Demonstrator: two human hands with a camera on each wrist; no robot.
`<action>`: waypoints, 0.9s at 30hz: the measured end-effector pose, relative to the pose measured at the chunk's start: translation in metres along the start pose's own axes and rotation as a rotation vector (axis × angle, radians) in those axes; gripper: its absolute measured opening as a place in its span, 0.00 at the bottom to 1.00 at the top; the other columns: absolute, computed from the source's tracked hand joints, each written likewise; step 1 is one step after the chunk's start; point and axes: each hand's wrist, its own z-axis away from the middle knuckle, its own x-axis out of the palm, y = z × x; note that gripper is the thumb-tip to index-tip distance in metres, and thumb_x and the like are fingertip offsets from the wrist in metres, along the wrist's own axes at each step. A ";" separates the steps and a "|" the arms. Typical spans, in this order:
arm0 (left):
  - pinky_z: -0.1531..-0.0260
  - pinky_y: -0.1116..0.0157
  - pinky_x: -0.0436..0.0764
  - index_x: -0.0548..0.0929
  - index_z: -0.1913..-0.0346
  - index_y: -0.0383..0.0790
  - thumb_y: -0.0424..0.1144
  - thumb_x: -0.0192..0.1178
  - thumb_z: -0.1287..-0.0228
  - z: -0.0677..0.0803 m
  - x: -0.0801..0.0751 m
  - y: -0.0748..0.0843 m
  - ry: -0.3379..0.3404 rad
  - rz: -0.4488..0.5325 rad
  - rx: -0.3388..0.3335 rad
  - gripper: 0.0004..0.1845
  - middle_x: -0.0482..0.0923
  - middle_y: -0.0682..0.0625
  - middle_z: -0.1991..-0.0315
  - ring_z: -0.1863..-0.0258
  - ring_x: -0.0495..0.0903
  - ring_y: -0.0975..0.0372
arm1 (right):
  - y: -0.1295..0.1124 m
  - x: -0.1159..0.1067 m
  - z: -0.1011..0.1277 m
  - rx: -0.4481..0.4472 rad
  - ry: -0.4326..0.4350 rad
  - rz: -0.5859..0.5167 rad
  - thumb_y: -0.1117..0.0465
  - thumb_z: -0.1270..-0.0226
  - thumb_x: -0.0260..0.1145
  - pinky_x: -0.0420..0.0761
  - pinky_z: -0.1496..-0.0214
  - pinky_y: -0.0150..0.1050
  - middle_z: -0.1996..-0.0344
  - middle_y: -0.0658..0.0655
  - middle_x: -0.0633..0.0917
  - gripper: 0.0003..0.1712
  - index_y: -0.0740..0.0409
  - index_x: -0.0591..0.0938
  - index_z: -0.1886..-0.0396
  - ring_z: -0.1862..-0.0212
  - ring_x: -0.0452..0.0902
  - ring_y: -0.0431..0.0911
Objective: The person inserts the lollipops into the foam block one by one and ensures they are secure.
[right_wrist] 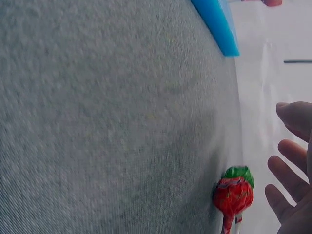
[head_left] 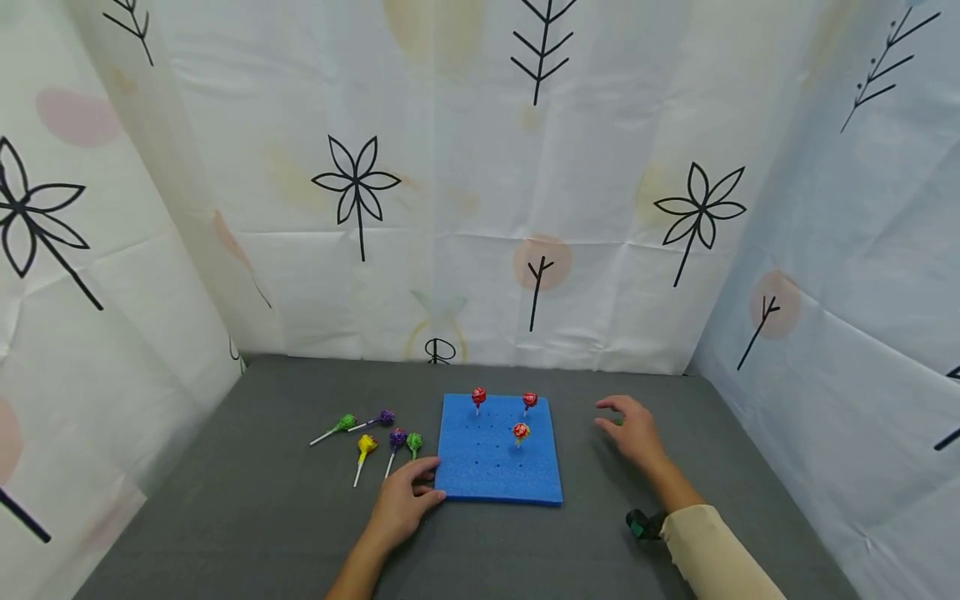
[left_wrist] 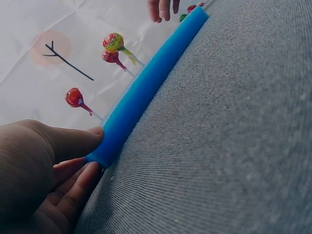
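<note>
A blue foam board lies on the grey cloth with three lollipops standing in its holes: two red ones at the back and a red-and-yellow one. My left hand holds the board's near left corner, thumb on top and fingers at its edge. My right hand hovers to the right of the board with relaxed fingers and holds nothing. Just under those fingers a red lollipop and a green one lie on the cloth.
Several loose lollipops lie left of the board: green, purple, yellow, purple, green. Patterned white cloth walls close in the back and both sides. The table cover is grey fabric.
</note>
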 end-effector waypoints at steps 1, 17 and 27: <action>0.65 0.69 0.82 0.79 0.43 0.30 0.27 0.71 0.47 0.000 0.000 0.000 0.000 0.000 0.002 0.26 0.79 0.37 0.51 0.63 0.84 0.58 | 0.001 -0.001 0.000 0.011 -0.003 0.001 0.68 0.42 0.72 0.75 0.49 0.58 0.53 0.65 0.82 0.16 0.66 0.83 0.53 0.50 0.76 0.60; 0.64 0.69 0.82 0.79 0.43 0.30 0.27 0.71 0.47 -0.001 0.000 -0.002 -0.003 -0.014 0.001 0.26 0.79 0.38 0.51 0.63 0.84 0.58 | 0.019 -0.009 0.002 0.218 -0.108 0.068 0.64 0.37 0.69 0.71 0.46 0.61 0.48 0.70 0.78 0.17 0.66 0.81 0.49 0.46 0.73 0.63; 0.64 0.68 0.82 0.79 0.44 0.30 0.26 0.71 0.48 -0.002 0.000 0.000 -0.003 -0.022 -0.005 0.26 0.79 0.37 0.50 0.62 0.83 0.56 | 0.025 -0.008 0.008 0.238 -0.161 0.096 0.64 0.37 0.69 0.71 0.47 0.61 0.50 0.69 0.78 0.20 0.66 0.80 0.46 0.47 0.73 0.64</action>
